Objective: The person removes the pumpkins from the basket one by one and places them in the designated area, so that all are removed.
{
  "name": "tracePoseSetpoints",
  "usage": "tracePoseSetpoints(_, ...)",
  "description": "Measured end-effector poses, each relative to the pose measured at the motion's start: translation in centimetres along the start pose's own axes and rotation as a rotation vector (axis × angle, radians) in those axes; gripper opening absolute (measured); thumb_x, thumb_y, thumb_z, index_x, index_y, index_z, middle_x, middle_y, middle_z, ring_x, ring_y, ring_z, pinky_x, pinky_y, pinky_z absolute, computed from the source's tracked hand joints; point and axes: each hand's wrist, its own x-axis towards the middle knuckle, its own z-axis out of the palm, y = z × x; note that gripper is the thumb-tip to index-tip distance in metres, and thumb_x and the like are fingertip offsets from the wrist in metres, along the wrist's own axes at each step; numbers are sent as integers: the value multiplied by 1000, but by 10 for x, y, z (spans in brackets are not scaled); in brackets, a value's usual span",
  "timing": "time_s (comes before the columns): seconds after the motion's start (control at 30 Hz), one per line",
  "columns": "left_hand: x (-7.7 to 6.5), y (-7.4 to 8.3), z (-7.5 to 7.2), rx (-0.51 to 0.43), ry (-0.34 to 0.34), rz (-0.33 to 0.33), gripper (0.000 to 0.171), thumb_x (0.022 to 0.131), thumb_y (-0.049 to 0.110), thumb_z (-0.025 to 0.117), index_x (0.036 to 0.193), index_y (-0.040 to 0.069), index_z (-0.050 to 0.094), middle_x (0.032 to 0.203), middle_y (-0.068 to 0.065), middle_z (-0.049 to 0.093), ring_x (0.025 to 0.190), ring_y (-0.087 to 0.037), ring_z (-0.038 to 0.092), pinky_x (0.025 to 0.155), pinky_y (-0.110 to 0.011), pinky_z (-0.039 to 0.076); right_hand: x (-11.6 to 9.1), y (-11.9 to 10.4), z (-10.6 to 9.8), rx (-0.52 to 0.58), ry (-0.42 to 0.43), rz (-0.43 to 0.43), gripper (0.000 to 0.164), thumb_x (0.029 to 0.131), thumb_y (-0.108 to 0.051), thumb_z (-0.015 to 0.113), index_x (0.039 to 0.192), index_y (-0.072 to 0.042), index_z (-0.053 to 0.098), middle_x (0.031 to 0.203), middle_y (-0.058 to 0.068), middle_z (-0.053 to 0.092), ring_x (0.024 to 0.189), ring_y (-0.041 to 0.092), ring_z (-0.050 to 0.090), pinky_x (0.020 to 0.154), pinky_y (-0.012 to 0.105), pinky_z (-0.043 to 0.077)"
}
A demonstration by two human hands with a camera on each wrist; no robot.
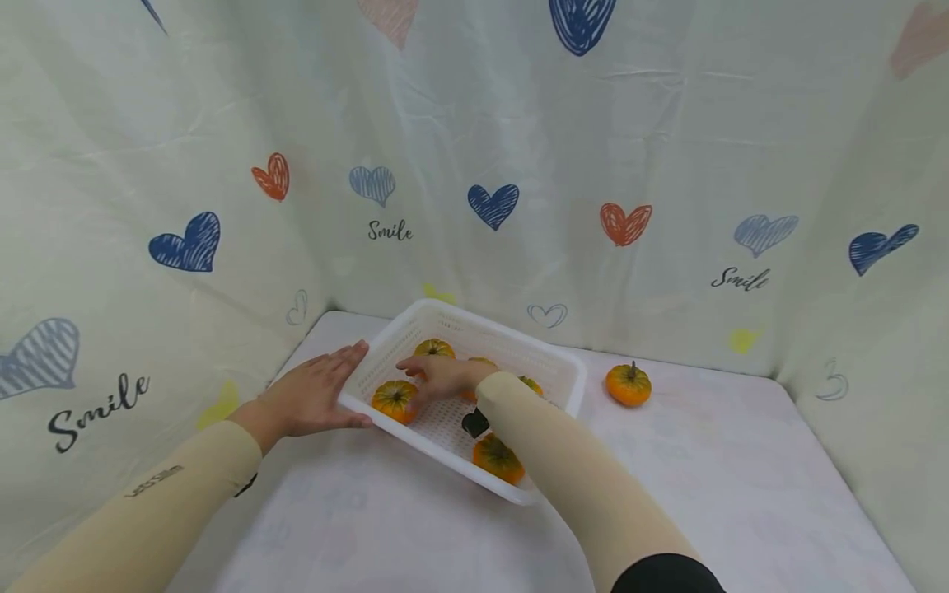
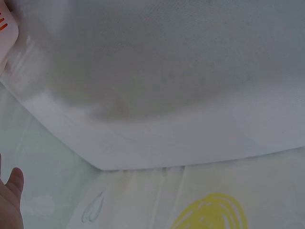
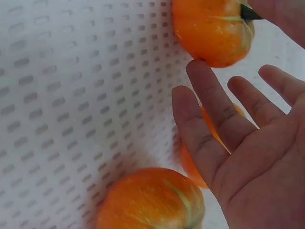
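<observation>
A white perforated plastic basket (image 1: 522, 346) sits on the table, holding several small orange pumpkins with green-streaked tops. My left hand (image 1: 315, 395) lies at the basket's left corner, fingers extended along the rim and thumb apart from them. Inside the basket, my right hand (image 1: 445, 376) reaches over to the left pumpkin (image 1: 394, 401). The right wrist view shows its fingers spread and fairly straight, fingertips right at one pumpkin (image 3: 212, 36), with the thumb near its stem. Another pumpkin (image 3: 150, 200) lies below the fingers, and a further one is partly hidden behind them.
One pumpkin (image 1: 628, 385) stands on the white-covered table (image 1: 712, 461), right of the basket. A curtain (image 1: 445, 107) printed with hearts and "Smile" hangs behind and along the sides of the table. The right forearm crosses the basket's front right side and covers part of it.
</observation>
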Motion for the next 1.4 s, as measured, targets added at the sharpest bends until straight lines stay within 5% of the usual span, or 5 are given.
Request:
tracePoseSetpoints(0.17, 1, -1, 1, 9, -5, -2, 120, 78, 86, 47, 158, 2, 18, 161, -18, 26, 142, -40, 32, 114, -56, 26, 5, 2, 6, 23, -19, 15, 85, 82, -28, 84, 154, -22, 38, 151, 2, 45, 135, 19, 42, 111, 39, 36)
tracePoseSetpoints(0.53, 2, -2, 3, 4, -13, -13, 120, 77, 86, 48, 159, 4, 17, 162, -17, 25, 143, -39, 32, 114, -56, 26, 8, 2, 12, -144, -8, 8, 81, 84, -36, 82, 154, -30, 39, 149, 3, 47, 131, 18, 45, 111, 42, 36)
tracePoseSetpoints(1.4, 1, -4, 5, 11, -1, 0, 121, 77, 86, 49, 158, 3, 18, 162, -16, 25, 143, -38, 32, 115, -55, 25, 10, 2, 19, -118, 24, 45, 81, 83, -34, 83, 152, -29, 42, 149, -4, 47, 124, 13, 47, 112, 41, 35)
